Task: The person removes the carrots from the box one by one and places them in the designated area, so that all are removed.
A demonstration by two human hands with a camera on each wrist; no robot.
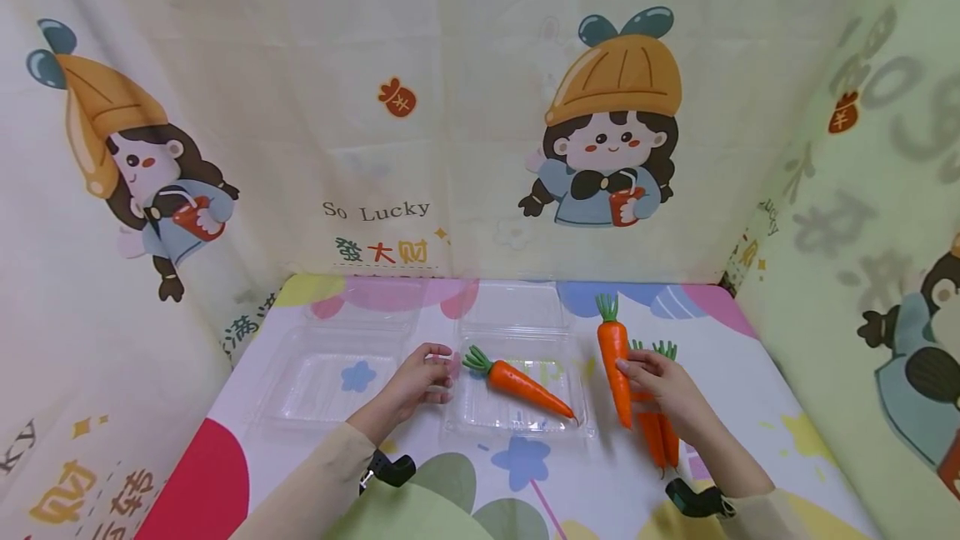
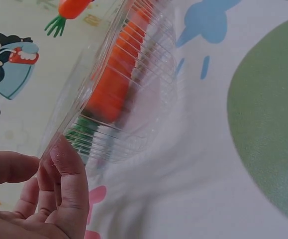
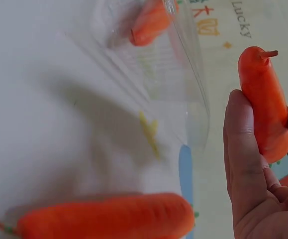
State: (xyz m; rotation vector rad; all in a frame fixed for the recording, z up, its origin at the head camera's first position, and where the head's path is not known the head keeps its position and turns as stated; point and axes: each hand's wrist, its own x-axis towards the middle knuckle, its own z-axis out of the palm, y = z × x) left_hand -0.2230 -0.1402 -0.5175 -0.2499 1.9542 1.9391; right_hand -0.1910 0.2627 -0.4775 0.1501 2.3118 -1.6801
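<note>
My right hand (image 1: 660,386) pinches an orange toy carrot (image 1: 613,357) with green leaves between thumb and fingers. It is raised to the right of an open clear plastic box (image 1: 517,432). Inside that box lies another carrot (image 1: 525,386), slanted, leaves toward the upper left. My left hand (image 1: 420,377) is at the box's left side. In the left wrist view, its thumb and fingertips (image 2: 64,152) pinch the box rim. Two more carrots (image 1: 652,440) lie side by side under my right hand, which partly covers them; one carrot (image 3: 104,219) shows large in the right wrist view.
A second open clear box (image 1: 281,382) stands on the left, nothing in it but the tablecloth pattern showing through. Both lids (image 1: 513,307) lie folded back toward the rear. A printed curtain (image 1: 480,148) hangs behind and at both sides of the table.
</note>
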